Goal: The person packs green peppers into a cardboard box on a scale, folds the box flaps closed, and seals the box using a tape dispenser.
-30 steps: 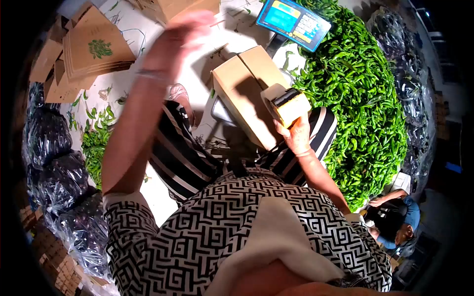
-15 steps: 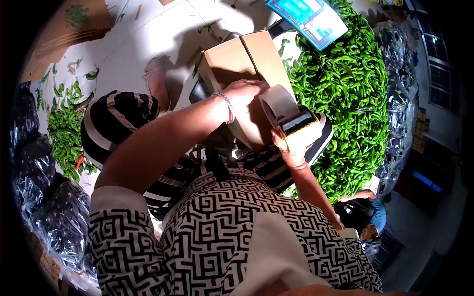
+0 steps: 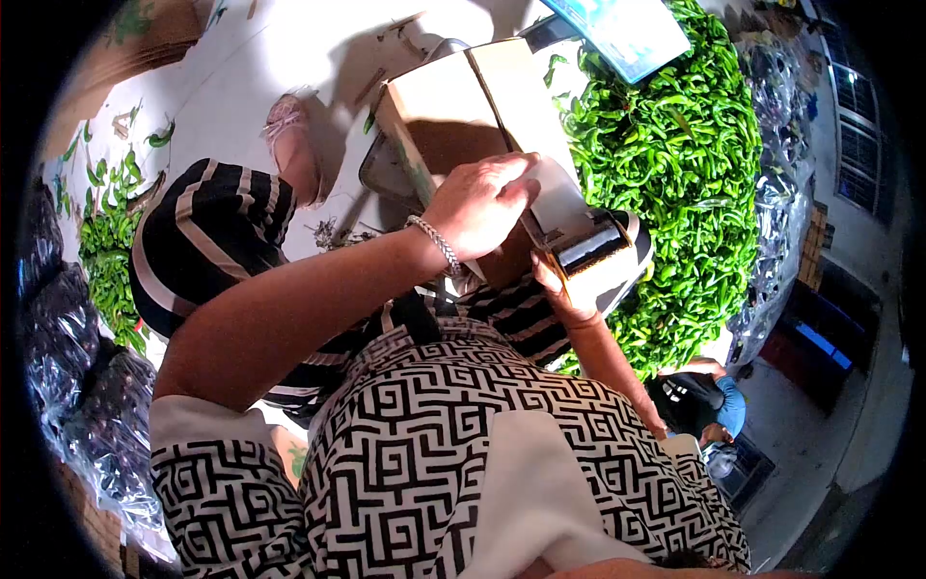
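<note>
A cardboard box (image 3: 449, 82) with a seam down its top rests in front of my knees. My right hand (image 3: 579, 294) is closed around a tape dispenser (image 3: 593, 249) that carries a wide roll of packing tape (image 3: 559, 198), held over the box's right side. Close to the roll's left edge, my left hand (image 3: 482, 205) has its thumb and fingers pinched together at the tape. The tape's loose end is too small to make out, and the fingers partly cover the box top.
A large heap of green peppers (image 3: 666, 183) lies to the right, below a blue scale display (image 3: 622, 39). More peppers (image 3: 108, 256) are on the floor at left, beside dark plastic-wrapped bags (image 3: 121, 405). Flattened cardboard (image 3: 145, 53) lies at upper left. Another person (image 3: 704, 400) is at lower right.
My left hand has drawn back toward me and now pinches at the roll's edge. The roll has tilted and the dispenser has barely shifted. My left knee has moved left.
</note>
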Demonstrator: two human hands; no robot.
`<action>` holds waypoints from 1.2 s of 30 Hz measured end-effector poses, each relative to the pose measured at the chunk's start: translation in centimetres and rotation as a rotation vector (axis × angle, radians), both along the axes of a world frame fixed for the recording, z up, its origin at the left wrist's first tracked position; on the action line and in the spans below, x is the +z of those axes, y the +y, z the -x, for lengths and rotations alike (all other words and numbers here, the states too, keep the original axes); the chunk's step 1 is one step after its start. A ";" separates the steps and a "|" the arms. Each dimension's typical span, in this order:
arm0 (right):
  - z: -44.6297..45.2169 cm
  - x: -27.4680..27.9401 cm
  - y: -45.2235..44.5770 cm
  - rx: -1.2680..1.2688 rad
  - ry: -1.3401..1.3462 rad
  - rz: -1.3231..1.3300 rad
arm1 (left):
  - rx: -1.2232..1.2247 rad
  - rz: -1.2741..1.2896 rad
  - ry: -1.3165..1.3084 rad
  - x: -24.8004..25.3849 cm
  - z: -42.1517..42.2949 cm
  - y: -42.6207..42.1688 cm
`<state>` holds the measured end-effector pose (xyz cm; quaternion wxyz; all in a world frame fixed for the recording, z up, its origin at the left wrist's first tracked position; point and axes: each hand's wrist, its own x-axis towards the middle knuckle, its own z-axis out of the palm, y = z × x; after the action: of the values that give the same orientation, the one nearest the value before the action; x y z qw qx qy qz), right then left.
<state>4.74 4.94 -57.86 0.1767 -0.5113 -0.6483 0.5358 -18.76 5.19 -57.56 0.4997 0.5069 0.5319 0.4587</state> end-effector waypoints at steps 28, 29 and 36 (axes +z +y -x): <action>-2.2 7.4 0.6 -0.111 1.454 0.336 | -0.367 -0.007 -0.622 15.9 -5.4 -3.1; -2.3 7.4 0.5 -0.112 1.532 0.392 | -0.389 -0.015 -0.584 16.0 -5.8 -3.2; -3.7 5.1 -0.6 -0.188 1.548 0.466 | -0.476 -0.004 -0.497 16.0 -8.4 -3.5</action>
<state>8.47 4.33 -52.79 0.5083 -0.0721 -0.1688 0.8414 -10.33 1.70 -41.57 0.7062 0.4904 0.2596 0.4397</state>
